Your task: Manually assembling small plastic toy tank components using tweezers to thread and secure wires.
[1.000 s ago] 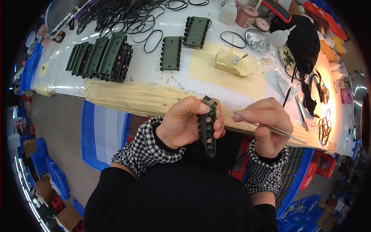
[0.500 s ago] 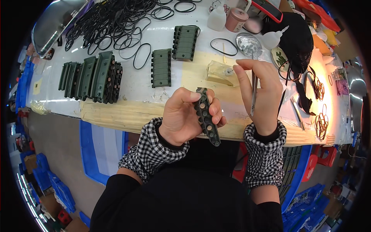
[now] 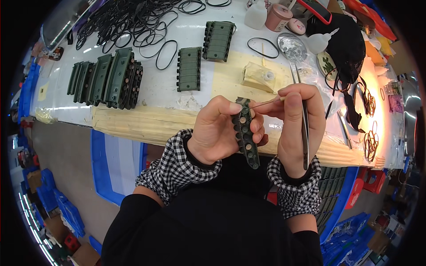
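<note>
My left hand (image 3: 220, 130) grips a long dark green plastic strip (image 3: 247, 137) with a row of round holes, held upright over the table's front edge. My right hand (image 3: 295, 124) pinches a thin wooden stick (image 3: 265, 102) whose tip touches the top of the strip. The same hand also holds metal tweezers (image 3: 305, 133) that point down along the palm. Both wrists wear black-and-white checked cuffs.
On the white table lie stacks of green ribbed parts (image 3: 108, 77), two single green parts (image 3: 189, 68), many black rubber rings (image 3: 133, 22), a small tan block (image 3: 258, 76), a dish of small pieces (image 3: 293, 46), squeeze bottles (image 3: 320, 41) and a black cloth (image 3: 341, 40). Blue crates (image 3: 62, 208) stand on the floor.
My right hand has come back from the tan block to the strip, now with the stick's tip at the strip's upper end. My left hand keeps the strip in about the same place.
</note>
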A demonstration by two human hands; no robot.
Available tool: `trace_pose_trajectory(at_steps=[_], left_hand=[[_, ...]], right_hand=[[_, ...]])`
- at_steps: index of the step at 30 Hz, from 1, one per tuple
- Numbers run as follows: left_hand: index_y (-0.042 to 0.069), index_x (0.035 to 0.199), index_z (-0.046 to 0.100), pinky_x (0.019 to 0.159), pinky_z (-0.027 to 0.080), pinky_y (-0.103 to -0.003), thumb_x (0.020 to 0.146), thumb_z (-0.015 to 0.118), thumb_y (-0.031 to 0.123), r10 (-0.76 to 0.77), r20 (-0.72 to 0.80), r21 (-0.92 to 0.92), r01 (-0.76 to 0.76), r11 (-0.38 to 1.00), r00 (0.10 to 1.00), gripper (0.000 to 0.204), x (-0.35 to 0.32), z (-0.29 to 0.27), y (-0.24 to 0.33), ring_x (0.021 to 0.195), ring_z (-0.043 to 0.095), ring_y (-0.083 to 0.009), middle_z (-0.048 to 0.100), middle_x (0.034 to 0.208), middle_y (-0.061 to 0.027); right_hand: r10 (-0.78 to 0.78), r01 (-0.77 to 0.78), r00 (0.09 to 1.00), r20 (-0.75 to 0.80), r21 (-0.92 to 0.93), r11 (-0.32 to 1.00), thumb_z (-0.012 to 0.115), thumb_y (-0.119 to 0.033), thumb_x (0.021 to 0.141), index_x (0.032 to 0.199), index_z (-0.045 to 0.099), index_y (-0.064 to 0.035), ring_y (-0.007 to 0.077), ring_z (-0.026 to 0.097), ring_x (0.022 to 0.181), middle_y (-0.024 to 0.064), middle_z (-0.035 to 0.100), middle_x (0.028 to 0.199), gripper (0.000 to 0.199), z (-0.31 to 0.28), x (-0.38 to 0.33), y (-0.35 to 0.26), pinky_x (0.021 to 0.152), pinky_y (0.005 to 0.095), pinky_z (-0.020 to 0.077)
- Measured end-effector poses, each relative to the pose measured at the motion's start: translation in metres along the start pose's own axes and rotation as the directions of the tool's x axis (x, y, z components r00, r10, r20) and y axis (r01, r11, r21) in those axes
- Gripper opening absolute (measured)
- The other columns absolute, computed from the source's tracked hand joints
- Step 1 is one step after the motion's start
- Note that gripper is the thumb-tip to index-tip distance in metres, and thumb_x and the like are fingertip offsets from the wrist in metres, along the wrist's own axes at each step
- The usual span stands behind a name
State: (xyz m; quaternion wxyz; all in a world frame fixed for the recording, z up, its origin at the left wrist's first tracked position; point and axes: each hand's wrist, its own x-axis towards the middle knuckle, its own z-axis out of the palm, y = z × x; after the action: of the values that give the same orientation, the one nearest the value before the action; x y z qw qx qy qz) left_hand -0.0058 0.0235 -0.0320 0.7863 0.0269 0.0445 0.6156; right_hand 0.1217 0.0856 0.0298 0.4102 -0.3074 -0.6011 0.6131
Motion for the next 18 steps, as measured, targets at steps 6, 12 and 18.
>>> trace_pose_trajectory(at_steps=[6, 12, 18], left_hand=[[0.002, 0.091, 0.06, 0.078, 0.042, -0.04, 0.08, 0.051, 0.029, -0.017, -0.011, 0.048, 0.017, 0.999, 1.0, 0.03, -0.0012, 0.0019, 0.0001, 0.075, 0.055, -0.0259, 0.06, 0.079, -0.0126], [0.001, 0.09, 0.06, 0.078, 0.042, -0.041, 0.08, 0.05, 0.03, -0.012, -0.035, 0.027, 0.013, 1.0, 0.999, 0.031, -0.002, 0.004, -0.0011, 0.073, 0.056, -0.0257, 0.06, 0.079, -0.0124], [-0.001, 0.097, 0.061, 0.079, 0.041, -0.041, 0.08, 0.049, 0.03, 0.004, 0.023, 0.038, -0.005, 0.999, 1.0, 0.038, -0.0017, 0.0037, 0.0007, 0.072, 0.056, -0.0249, 0.06, 0.079, -0.0116]], right_hand=[[-0.018, 0.018, 1.0, -0.002, -0.032, 0.999, 0.044, -0.023, 0.1, 0.096, 0.05, -0.0003, 0.0179, 0.067, 0.072, 0.0066, 0.057, 0.082, 0.024, -0.0003, -0.0015, 0.0004, 0.066, 0.0264, 0.0547], [0.004, -0.005, 1.0, -0.011, -0.042, 0.999, 0.046, -0.023, 0.1, 0.095, 0.051, 0.0002, 0.0179, 0.067, 0.072, 0.0068, 0.057, 0.081, 0.024, 0.001, -0.0027, -0.0026, 0.066, 0.0259, 0.0546], [-0.004, 0.004, 1.0, -0.008, -0.017, 1.0, 0.044, -0.022, 0.1, 0.096, 0.05, 0.0001, 0.0188, 0.068, 0.073, 0.0082, 0.058, 0.081, 0.023, 0.0012, -0.0026, 0.0003, 0.066, 0.0261, 0.0554]])
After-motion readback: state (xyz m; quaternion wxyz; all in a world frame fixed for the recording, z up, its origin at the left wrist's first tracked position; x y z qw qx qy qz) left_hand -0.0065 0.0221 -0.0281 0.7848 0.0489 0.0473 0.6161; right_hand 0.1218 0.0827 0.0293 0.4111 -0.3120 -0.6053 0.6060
